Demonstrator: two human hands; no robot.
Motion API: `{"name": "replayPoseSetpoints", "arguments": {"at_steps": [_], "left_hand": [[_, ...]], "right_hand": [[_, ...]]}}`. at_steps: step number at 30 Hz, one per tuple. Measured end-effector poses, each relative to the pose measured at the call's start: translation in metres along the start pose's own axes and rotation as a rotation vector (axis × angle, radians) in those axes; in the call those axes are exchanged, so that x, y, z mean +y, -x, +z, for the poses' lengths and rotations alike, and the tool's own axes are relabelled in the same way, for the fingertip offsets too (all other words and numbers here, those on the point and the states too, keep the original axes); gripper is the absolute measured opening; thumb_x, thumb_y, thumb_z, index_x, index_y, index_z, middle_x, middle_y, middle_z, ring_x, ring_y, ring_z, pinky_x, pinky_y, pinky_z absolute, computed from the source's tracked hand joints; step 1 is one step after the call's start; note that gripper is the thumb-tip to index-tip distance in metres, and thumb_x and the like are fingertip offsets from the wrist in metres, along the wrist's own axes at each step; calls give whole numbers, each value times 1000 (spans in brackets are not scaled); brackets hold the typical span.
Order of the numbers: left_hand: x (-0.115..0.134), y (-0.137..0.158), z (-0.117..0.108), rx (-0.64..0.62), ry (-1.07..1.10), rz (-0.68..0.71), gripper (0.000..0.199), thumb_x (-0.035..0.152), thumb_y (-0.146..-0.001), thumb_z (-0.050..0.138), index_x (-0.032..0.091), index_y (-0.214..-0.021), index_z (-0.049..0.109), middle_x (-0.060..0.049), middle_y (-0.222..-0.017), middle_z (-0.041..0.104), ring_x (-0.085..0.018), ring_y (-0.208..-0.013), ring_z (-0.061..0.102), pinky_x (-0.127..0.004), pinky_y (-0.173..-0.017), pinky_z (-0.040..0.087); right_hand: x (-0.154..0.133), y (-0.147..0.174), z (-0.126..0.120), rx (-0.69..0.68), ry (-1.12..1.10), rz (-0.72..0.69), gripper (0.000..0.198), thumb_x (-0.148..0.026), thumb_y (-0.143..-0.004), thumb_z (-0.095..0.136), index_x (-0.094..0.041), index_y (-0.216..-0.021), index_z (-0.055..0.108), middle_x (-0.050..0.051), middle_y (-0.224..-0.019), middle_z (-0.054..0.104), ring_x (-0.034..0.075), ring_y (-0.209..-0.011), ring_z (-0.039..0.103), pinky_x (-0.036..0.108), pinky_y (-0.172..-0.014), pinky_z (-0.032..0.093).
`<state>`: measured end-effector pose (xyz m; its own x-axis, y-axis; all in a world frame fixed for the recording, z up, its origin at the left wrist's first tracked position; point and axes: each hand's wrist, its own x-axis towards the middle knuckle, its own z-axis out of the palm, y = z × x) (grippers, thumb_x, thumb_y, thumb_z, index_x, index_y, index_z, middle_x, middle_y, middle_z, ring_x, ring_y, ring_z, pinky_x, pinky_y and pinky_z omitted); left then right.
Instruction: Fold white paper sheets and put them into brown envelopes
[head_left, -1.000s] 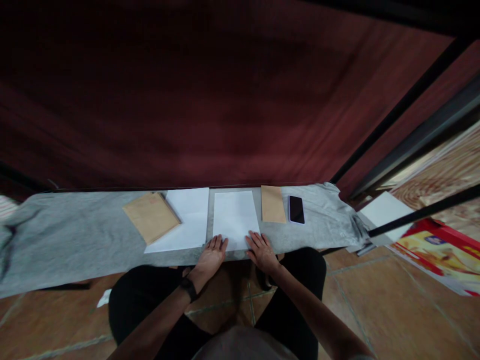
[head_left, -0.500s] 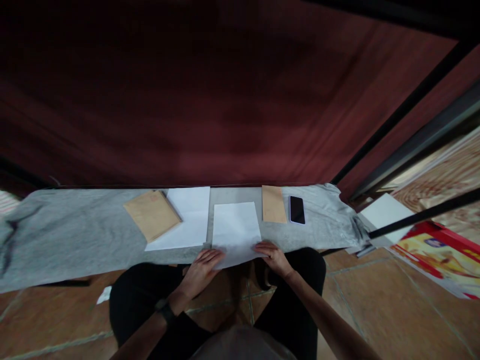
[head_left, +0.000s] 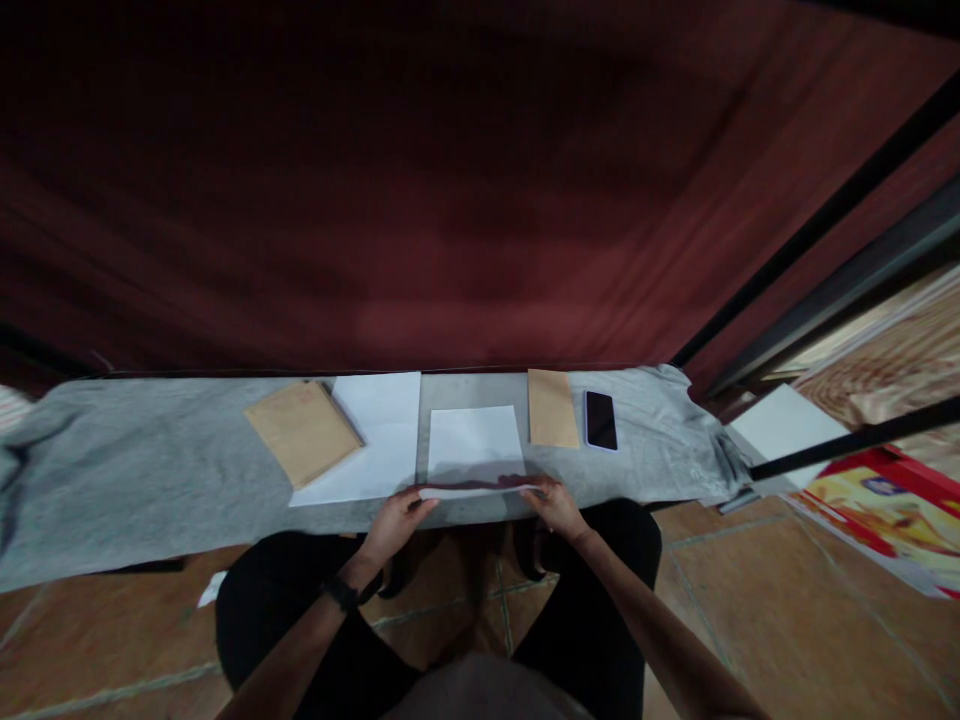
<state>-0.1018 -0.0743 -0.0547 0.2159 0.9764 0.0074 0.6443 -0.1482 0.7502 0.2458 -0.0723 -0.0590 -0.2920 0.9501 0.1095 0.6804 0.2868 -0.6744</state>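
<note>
A white sheet of paper (head_left: pixel 475 437) lies in front of me on the grey cloth, its near edge raised and curled upward. My left hand (head_left: pixel 396 520) pinches the left end of that edge between thumb and fingers. At the other end, my right hand (head_left: pixel 556 508) grips the same edge. To the left is a stack of white paper (head_left: pixel 390 430), with several brown envelopes (head_left: pixel 300 430) lying askew on its left part. One brown envelope (head_left: pixel 553 408) rests to the right of the sheet, beside a dark-screened phone (head_left: pixel 601 420).
The grey cloth (head_left: pixel 150 450) covers a long narrow surface against a dark red panel (head_left: pixel 450 250). Black metal bars (head_left: pixel 825 220) slant on the right. Beyond them are a white sheet or board (head_left: pixel 784 425) and a red and yellow box (head_left: pixel 892 510). Below is a tiled floor (head_left: pixel 112 640).
Both hands have lifted the near edge of the sheet and moved it away from my body, so it now curls up. Earlier it lay nearly flat, overhanging the front edge.
</note>
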Motion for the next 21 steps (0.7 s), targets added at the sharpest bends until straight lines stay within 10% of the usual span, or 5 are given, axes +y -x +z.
{"name": "replayPoseSetpoints", "arguments": {"at_steps": [8, 21], "left_hand": [[16, -13, 1, 78, 98, -166, 35, 46, -92, 52, 20, -96, 74, -3, -90, 78, -20, -85, 71, -29, -80, 54], [54, -63, -7, 29, -467, -444, 33, 37, -101, 43, 18, -102, 70, -10, -93, 77, -23, -86, 71, -28, -70, 45]], "right_hand": [[7, -14, 7, 52, -95, 138, 35, -42, -103, 45, -24, -109, 75, 5, -92, 79, 25, -88, 75, 37, -78, 59], [-20, -67, 20, 76, 374, 411, 32, -34, -104, 44, -18, -115, 69, 13, -90, 78, 25, -84, 75, 30, -73, 53]]}}
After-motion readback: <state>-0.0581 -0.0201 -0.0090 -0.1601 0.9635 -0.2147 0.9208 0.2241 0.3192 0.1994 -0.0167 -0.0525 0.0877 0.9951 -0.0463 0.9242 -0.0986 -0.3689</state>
